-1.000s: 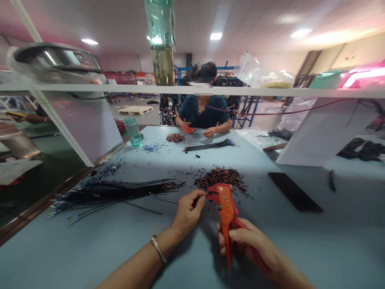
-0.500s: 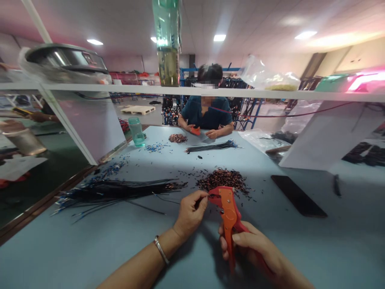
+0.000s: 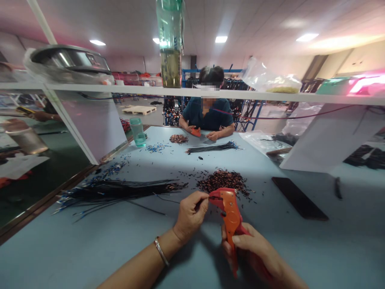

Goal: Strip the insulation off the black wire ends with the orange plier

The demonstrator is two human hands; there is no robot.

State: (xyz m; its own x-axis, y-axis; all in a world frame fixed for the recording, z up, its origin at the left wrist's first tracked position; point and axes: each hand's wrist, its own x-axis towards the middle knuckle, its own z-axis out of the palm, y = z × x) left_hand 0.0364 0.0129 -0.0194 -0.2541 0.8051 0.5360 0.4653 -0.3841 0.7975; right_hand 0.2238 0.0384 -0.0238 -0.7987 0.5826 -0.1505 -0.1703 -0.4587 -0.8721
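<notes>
Orange stripper point(image 3: 230, 212) stands upright over the bench point(image 3: 90, 249) near its front edge, its handles clamped in the right hand point(image 3: 255, 251). The left hand point(image 3: 190, 214) pinches a wire point(image 3: 200, 202) at the stripper's head. An offcut pile point(image 3: 224, 180) lies just beyond. A wire bundle point(image 3: 120, 190) lies toward the left edge, a phone point(image 3: 299, 198) toward the right.

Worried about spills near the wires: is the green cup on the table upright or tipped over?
Upright: the green cup stands on its base on the table, top end up.
</notes>
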